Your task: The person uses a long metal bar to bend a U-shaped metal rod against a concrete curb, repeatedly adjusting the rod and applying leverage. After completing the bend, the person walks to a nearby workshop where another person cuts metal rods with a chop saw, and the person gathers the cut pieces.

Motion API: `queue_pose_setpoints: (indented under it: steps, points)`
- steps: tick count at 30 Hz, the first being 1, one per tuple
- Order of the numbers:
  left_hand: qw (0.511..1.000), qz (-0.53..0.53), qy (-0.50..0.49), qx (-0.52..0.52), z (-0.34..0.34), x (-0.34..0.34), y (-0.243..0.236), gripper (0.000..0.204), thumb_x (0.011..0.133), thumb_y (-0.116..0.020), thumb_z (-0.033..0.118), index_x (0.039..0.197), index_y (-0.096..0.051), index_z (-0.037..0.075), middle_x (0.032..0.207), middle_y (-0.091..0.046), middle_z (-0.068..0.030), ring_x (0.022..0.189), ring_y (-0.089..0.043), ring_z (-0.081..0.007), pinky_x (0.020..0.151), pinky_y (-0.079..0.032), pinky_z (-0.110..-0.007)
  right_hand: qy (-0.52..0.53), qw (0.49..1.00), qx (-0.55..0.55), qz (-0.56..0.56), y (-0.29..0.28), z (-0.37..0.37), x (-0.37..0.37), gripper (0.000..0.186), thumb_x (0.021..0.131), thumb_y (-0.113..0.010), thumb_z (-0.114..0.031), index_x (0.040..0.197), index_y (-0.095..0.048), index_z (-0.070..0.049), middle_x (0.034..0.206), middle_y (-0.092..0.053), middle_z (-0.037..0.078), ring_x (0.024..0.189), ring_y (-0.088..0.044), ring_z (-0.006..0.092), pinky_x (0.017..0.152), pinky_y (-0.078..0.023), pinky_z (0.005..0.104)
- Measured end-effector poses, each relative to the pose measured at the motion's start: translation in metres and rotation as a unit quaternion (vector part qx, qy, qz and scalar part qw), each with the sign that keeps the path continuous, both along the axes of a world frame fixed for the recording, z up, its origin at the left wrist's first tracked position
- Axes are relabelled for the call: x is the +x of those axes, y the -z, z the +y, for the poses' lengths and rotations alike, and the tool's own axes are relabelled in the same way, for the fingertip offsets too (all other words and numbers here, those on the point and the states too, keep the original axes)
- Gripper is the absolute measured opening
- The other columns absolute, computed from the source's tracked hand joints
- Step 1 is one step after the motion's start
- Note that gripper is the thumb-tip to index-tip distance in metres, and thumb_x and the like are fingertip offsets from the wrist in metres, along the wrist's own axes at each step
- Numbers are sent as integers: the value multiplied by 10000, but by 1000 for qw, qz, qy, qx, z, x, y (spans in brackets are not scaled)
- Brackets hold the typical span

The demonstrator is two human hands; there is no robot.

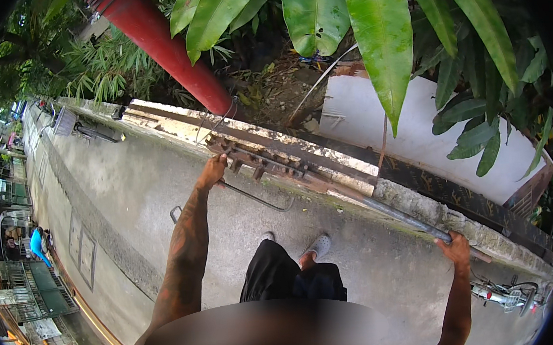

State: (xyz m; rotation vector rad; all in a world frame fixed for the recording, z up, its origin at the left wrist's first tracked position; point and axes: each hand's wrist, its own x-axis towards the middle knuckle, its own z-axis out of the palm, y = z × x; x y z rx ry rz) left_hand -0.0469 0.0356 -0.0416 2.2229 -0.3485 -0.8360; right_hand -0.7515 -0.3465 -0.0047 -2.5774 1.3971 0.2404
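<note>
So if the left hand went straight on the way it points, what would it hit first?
The left hand would probably meet the rusty metal bar by its fingertips, along the low wall; depth is unclear.

Over there at four o'clock, the right hand point(455, 248) grips a grey pipe point(404, 217); nine o'clock, the left hand point(212, 171) meets a pegged bar point(257, 161).

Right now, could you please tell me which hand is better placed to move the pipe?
Probably the right hand: it holds the pipe, while the left hand is by the pegged bar.
</note>
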Motion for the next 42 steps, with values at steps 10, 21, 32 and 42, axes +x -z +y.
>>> queue_pose_setpoints:
  steps: [10, 21, 32, 42]
  points:
    - [999, 37, -16, 31, 0, 2, -1, 437, 1021, -451, 435, 993, -599, 24, 694, -519, -85, 460, -567, -204, 373, -552, -361, -24, 997, -70, -15, 17, -1, -7, 592, 758, -780, -541, 944, -646, 4, 866, -663, 236, 852, -645, 458, 742, -505, 523]
    - [999, 24, 4, 28, -1, 4, -3, 430, 1023, -437, 436, 974, -587, 36, 646, -475, -65, 454, -541, -180, 374, -552, -360, -20, 998, -60, -2, 9, 17, -12, 608, 745, -780, -571, 870, -647, 9, 781, -649, 216, 773, -649, 429, 708, -507, 512]
    - [1000, 18, 16, 20, 1, 3, -6, 407, 1033, -436, 422, 993, -592, 49, 686, -497, -72, 476, -545, -181, 388, -560, -358, 57, 993, 61, 83, -18, -2, 2, 552, 657, -812, -534, 783, -752, 0, 772, -706, 235, 778, -707, 388, 769, -560, 443]
    - [999, 23, -4, 32, 2, 5, -1, 405, 1019, -440, 447, 1011, -589, 70, 704, -498, -69, 501, -558, -193, 395, -569, -373, 92, 992, -46, 70, 13, 13, -2, 358, 708, -758, -345, 863, -749, -22, 880, -713, 241, 866, -694, 405, 834, -548, 460]
